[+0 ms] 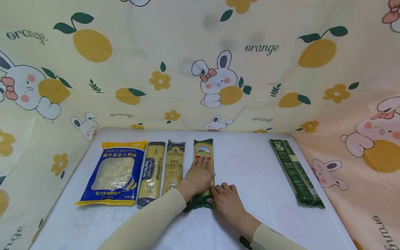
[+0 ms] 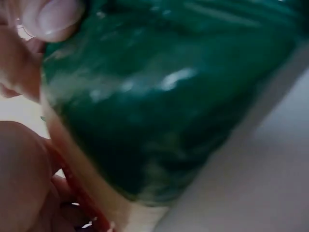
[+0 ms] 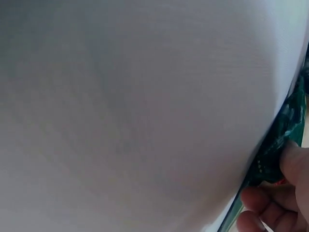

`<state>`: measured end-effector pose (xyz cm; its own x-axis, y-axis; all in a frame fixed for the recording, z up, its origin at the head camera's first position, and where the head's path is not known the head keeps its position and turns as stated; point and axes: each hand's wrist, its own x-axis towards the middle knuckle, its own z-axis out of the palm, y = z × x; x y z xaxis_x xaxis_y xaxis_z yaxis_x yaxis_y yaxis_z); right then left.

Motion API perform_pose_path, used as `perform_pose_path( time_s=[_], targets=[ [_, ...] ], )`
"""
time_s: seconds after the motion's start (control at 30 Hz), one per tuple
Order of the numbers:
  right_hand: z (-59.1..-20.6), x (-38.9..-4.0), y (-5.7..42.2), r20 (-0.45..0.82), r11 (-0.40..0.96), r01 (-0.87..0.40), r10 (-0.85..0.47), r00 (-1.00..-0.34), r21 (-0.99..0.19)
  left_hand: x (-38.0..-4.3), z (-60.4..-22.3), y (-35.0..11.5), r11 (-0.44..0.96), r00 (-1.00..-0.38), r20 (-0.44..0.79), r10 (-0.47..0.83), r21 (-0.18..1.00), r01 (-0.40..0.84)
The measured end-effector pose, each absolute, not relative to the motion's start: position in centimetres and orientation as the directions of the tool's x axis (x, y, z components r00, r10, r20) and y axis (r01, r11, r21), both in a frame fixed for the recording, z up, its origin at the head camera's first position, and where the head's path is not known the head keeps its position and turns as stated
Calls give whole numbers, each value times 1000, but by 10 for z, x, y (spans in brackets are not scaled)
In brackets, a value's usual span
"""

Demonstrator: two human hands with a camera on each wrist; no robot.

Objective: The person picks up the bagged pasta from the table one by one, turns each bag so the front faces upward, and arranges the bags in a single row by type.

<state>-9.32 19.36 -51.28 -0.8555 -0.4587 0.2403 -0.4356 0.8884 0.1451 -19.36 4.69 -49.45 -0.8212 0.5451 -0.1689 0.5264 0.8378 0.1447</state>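
A green and gold pasta packet with a red label lies lengthwise near the middle of the white table. Across its middle rests my left hand, its fingers pointing toward the far end and hiding much of the label. At the near right corner, my right hand has bent fingers along the side of the packet. The right wrist view shows the thumb and fingertips pinching the green wrapper at its edge. Close up in the left wrist view, the shiny green end fills most of the frame.
Left of the hands lie a blue and yellow orecchiette bag, a spaghetti packet with dark ends and another golden pasta packet. A dark green packet lies slanted near the right table edge. Patterned cloth surrounds the table.
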Motion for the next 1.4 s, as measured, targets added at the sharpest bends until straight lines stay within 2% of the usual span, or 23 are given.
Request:
perform_pose_path(
  time_s=[0.2,0.47,0.57,0.8,1.03,1.27,1.4],
  targets=[
    [-501,-94,205,161,911,-413,-409,-898,8,-191,-500,39,832,-816,-164,555,89,548],
    [-495,-110,274,353,944,-329,-307,-884,-2,-189,-504,29,847,-826,-192,530,85,524],
    [-494,-118,305,360,964,-265,-241,-901,-17,-190,-503,26,846,-822,-201,533,89,526],
    [-490,-127,373,249,995,-78,-59,-967,-66,-192,-507,19,848,-823,-206,530,95,522],
    [-503,-127,429,81,988,83,94,-992,-131,-191,-509,19,847,-821,-207,532,116,519],
    [-514,-123,445,-153,961,209,182,-971,-181,-191,-511,20,855,-827,-218,518,117,505],
    [-517,-125,444,-215,949,254,213,-953,-186,-191,-511,20,855,-826,-222,519,117,506]
  ],
)
